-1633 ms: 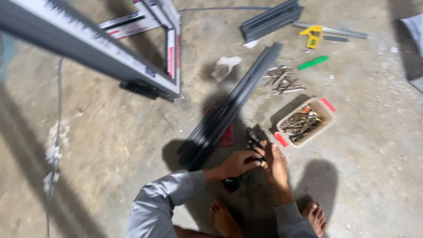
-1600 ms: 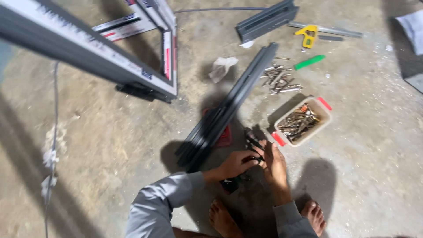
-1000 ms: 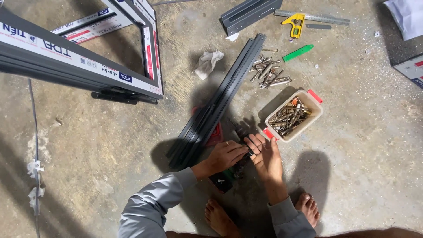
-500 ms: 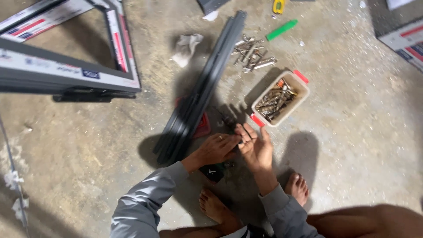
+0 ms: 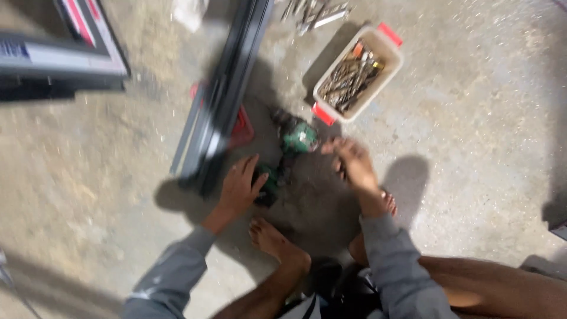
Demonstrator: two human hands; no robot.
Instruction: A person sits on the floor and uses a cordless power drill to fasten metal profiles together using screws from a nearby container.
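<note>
Centre frame: left hand point(image 5: 239, 186) is lying loosely curled over the green power drill point(image 5: 290, 147) on the concrete floor point(image 5: 472, 147). Right hand point(image 5: 349, 162) is hovering just right of it, fingers bent; grip unclear. Screw tub point(image 5: 387, 62) is sitting upper right.

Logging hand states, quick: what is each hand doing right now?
Left hand: closed over the green power drill on the floor.
Right hand: fingers curled beside the drill; too blurred to tell whether it holds anything.

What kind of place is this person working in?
Probably a metalwork or window-frame workshop floor. The left hand rests on a green power drill on bare concrete floor, beside long dark metal profiles and a tub of screws and bits.
</note>
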